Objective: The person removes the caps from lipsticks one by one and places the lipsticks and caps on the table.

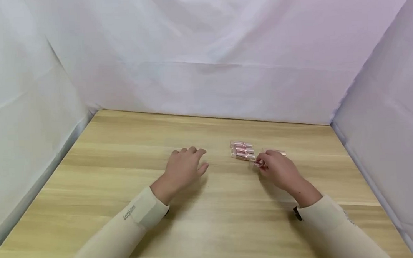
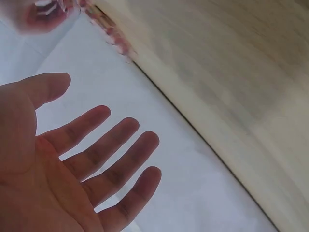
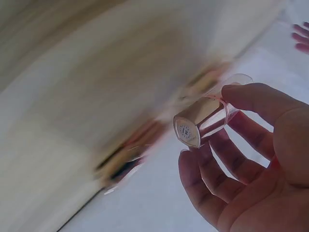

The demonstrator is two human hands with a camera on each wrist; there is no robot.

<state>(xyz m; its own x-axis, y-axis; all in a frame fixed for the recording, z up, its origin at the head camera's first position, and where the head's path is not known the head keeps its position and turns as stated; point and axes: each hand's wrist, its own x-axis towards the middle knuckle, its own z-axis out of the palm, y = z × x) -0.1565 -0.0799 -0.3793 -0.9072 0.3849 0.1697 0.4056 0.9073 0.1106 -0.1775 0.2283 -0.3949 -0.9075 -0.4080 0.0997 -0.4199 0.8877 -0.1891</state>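
Note:
My right hand (image 1: 281,170) pinches a lipstick tube (image 3: 200,121) with a shiny rose-gold base and a clear cap, its thumb lying over the cap end. A round printed label shows on the tube's base in the right wrist view. Just to the left and beyond this hand, several similar lipstick tubes (image 1: 243,150) lie side by side in a close row on the table. One more tube (image 1: 280,152) lies behind the right hand, partly covered by it. My left hand (image 1: 184,166) hovers over the table to the left of the row, fingers spread and holding nothing.
The wooden table (image 1: 124,148) has pale striped grain. White cloth (image 1: 195,37) hangs behind its far edge and along both sides. Pale sleeves (image 1: 146,210) cover both forearms.

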